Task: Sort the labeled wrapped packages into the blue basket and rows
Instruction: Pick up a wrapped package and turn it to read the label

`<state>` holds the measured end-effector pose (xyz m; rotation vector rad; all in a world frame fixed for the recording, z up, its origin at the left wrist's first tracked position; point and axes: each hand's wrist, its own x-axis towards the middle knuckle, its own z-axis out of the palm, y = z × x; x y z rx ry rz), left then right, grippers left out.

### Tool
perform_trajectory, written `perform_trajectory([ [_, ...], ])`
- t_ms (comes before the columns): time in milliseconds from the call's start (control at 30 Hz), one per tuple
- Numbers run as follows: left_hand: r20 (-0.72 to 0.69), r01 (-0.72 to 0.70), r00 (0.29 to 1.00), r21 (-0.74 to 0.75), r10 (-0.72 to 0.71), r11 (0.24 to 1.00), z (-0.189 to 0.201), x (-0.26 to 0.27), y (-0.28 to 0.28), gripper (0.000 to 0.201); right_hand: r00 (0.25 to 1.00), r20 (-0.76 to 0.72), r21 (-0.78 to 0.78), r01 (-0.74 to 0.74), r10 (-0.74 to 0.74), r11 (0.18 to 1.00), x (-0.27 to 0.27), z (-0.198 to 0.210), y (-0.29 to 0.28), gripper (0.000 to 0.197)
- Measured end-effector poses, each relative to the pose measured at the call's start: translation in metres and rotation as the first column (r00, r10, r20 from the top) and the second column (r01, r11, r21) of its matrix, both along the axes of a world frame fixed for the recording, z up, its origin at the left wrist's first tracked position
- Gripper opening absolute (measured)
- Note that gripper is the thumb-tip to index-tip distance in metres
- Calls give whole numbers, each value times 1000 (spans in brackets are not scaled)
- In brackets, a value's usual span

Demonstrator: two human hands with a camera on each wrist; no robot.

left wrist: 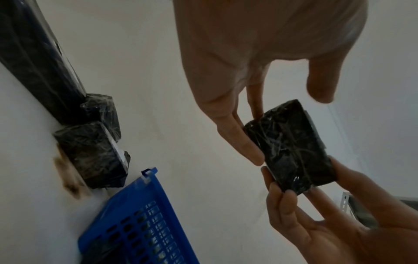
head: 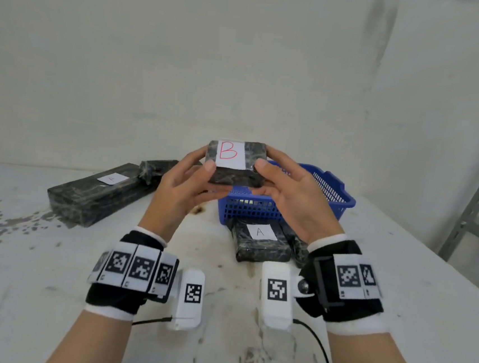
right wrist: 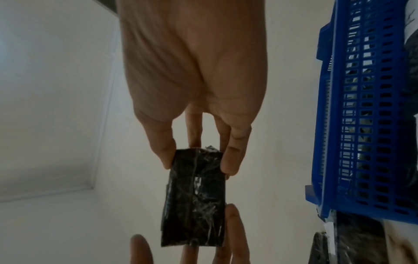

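I hold a black plastic-wrapped package with a white label marked B in red [head: 235,162] up in the air, above the near left corner of the blue basket [head: 333,196]. My left hand [head: 201,167] grips its left end, thumb on top and fingers [left wrist: 239,139] underneath. My right hand [head: 268,169] pinches its right end; in the right wrist view its fingers [right wrist: 233,157] clamp the package [right wrist: 194,196]. A package labeled A [head: 258,241] lies flat on the table just in front of the basket. Dark shapes show through the basket's mesh [right wrist: 366,125].
A long wrapped package with a white label [head: 99,194] lies at the left of the white, stained table [head: 47,280]. Smaller wrapped packages [left wrist: 90,153] sit at its far end. A grey metal shelf post [head: 476,204] stands at the right, and a wall is close behind.
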<state>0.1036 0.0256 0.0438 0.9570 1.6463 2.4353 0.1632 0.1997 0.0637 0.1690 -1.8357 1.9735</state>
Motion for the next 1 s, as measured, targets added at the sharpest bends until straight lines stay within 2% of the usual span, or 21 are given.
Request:
perform_trajectory([
  [133, -47, -100, 994, -16, 99, 995, -5, 0, 0, 51, 1000, 13, -4, 2, -1, 1000, -10, -13, -2, 40],
  [200, -73, -102, 992, -48, 98, 994, -7, 0, 0, 47, 999, 32, -32, -26, 27, 999, -10, -20, -2, 37],
  [333, 0, -57, 998, -46, 57, 997, -10, 0, 2, 43, 1000, 11, -39, -10, 10, 999, -8, -24, -3, 47],
  [400, 35, -59, 998, -31, 60, 998, -10, 1, 3, 40, 1000, 1, -48, 2, -2, 999, -6, -24, -5, 62],
  [467, 55, -48, 997, -20, 49, 999, -10, 2, 2, 46, 1000, -8, -37, 27, -27, 999, -4, -24, -7, 67],
  [533, 66, -33, 997, -18, 34, 999, -10, 4, 2, 51, 999, -11, -18, 51, -51, 999, -3, -25, -9, 60],
  [700, 53, -47, 997, -55, 50, 997, -13, 5, 2, 42, 993, -21, 96, 116, -115, 989, 2, -26, -14, 41],
  [1000, -53, -118, 992, -90, 113, 989, -17, 9, 2, 41, 987, -32, 165, 163, -160, 973, 7, -28, -20, 43],
])
